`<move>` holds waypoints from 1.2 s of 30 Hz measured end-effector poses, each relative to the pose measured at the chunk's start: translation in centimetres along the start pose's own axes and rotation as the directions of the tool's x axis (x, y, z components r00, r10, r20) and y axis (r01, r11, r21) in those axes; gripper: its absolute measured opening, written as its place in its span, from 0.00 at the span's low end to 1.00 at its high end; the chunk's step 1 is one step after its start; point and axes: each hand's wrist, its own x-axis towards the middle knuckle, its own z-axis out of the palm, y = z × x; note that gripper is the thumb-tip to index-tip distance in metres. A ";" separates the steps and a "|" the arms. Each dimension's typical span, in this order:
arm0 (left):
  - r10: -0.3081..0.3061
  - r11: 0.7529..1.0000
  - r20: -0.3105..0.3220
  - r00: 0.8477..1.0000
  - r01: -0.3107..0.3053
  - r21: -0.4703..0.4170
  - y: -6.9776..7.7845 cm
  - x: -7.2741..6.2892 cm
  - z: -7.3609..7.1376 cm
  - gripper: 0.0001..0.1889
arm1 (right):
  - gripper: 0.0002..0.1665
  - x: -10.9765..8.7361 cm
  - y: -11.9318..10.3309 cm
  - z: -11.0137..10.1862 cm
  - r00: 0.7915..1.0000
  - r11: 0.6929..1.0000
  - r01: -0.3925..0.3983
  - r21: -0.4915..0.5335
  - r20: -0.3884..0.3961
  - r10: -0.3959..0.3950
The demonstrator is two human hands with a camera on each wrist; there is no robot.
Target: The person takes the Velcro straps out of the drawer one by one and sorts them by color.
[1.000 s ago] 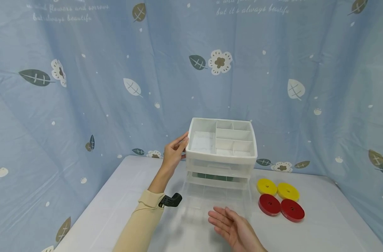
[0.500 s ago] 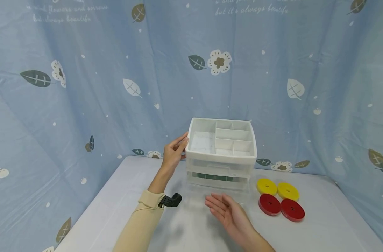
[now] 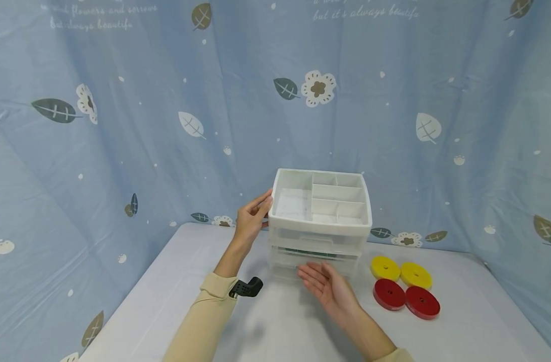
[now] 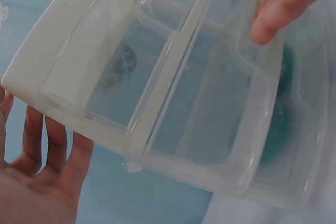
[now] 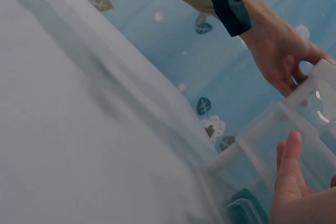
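Observation:
A white drawer unit (image 3: 319, 229) stands on the table, with a divided open tray on top and clear drawers stacked below. My left hand (image 3: 250, 218) steadies its left side; in the left wrist view its spread fingers (image 4: 50, 150) meet the white frame. Before the lower drawers is my right hand (image 3: 327, 289), palm turned left and fingers extended, fingertips right at the bottom drawer's front (image 3: 289, 271). The right wrist view has this hand's thumb (image 5: 289, 166) pointing up. Green rounded things (image 4: 275, 132) show through the clear plastic of the lowest drawer.
Two yellow discs (image 3: 385, 268) and two red discs (image 3: 389, 294) lie to the right of the unit on the white table (image 3: 203, 271). A blue patterned curtain (image 3: 239, 100) hangs close behind the unit.
The bottom drawer, pulled far out a second ago, has slid back into the unit, and my right hand has moved forward with it. My left hand has stayed at the unit's side.

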 end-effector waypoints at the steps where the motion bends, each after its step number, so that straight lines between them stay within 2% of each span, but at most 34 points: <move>1: -0.001 1.000 -0.001 1.000 0.001 0.001 0.0 0.0 0.0 0.21 | 0.35 0.1 0.0 0.0 1.000 1.000 0.003 0.003 -0.003 -0.003; 10: 0.021 1.000 0.004 1.000 -0.021 0.002 0.1 0.1 0.2 0.23 | 0.34 1.1 -0.3 -0.3 0.999 1.000 0.018 -0.006 -0.031 -0.018; 17: 0.114 0.990 0.024 0.993 -0.116 0.076 -2.1 1.5 0.1 0.19 | 0.35 1.3 0.2 -0.9 0.999 1.000 0.025 -0.017 -0.046 -0.025; 24: 0.096 0.994 0.022 0.995 -0.097 0.056 -2.1 1.4 0.0 0.18 | 0.36 1.5 1.2 -1.7 0.998 0.998 0.012 -0.056 -0.059 -0.015; 31: 0.099 0.994 0.001 0.995 -0.099 0.055 -2.2 1.5 0.1 0.18 | 0.35 1.8 2.3 -2.6 0.998 0.999 -0.008 -0.052 -0.068 0.004; 36: 0.095 0.992 0.004 0.995 -0.095 0.087 -1.1 0.9 0.4 0.19 | 0.35 1.8 2.8 -3.0 0.997 0.996 -0.045 -0.075 -0.072 0.039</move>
